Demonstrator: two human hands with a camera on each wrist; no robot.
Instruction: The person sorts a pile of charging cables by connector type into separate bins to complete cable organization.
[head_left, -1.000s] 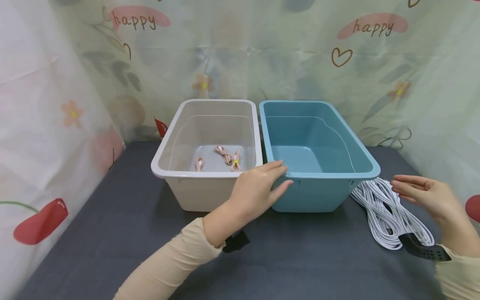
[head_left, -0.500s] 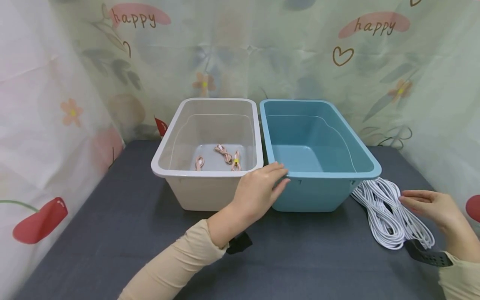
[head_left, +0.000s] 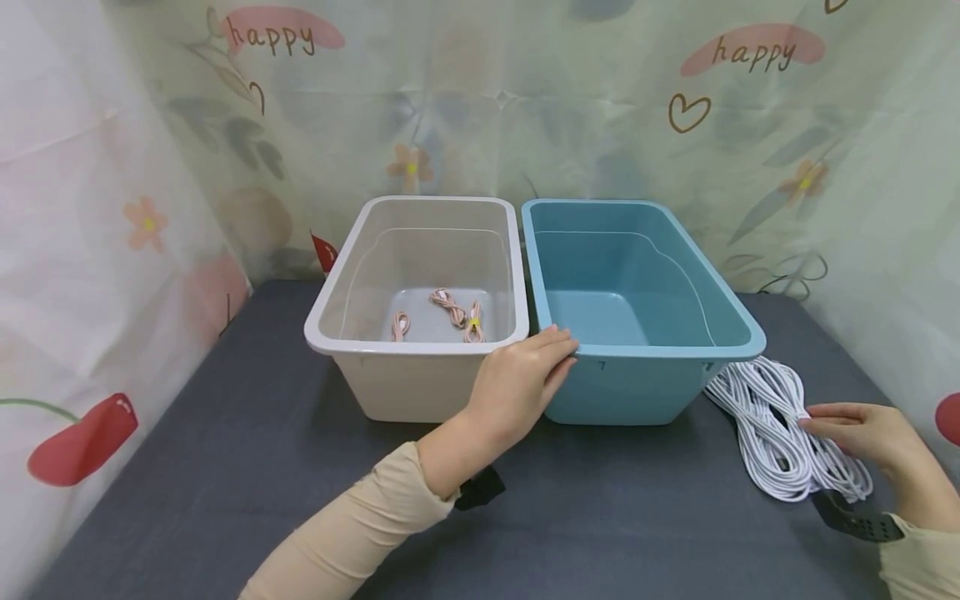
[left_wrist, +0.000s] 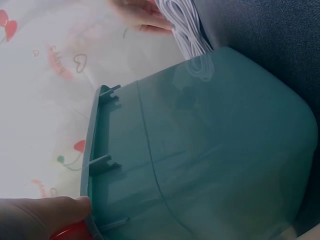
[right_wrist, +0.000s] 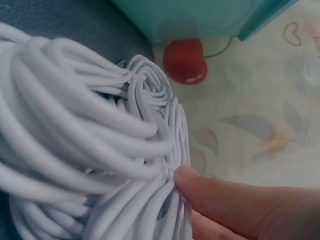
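My left hand (head_left: pixel 517 387) holds the near left corner of the blue plastic bin (head_left: pixel 645 387), its fingers over the rim; in the left wrist view the thumb (left_wrist: pixel 65 212) lies against that rim. To the right of this bin lies a bundle of white cable (head_left: pixel 780 442), looped and drawn together at its middle. My right hand (head_left: pixel 873 437) pinches the bundle at its right side. The right wrist view shows the thumb (right_wrist: pixel 220 200) on the cable (right_wrist: pixel 75 125) at the gathered middle; the other fingertips are hidden.
A beige bin (head_left: pixel 412 379) stands left of the blue one, with three small pinkish cable bundles (head_left: pixel 447 308) on its floor. Both bins rest on a dark cloth (head_left: pixel 247 467). Printed curtains (head_left: pixel 465 100) rise behind and at both sides. A thin dark cord (head_left: pixel 798 275) shows at the back right.
My right hand has come down and forward onto the white cable bundle, thumb and fingers closing together. The left hand's thumb has drawn in toward the blue bin's rim; the bins stay in place.
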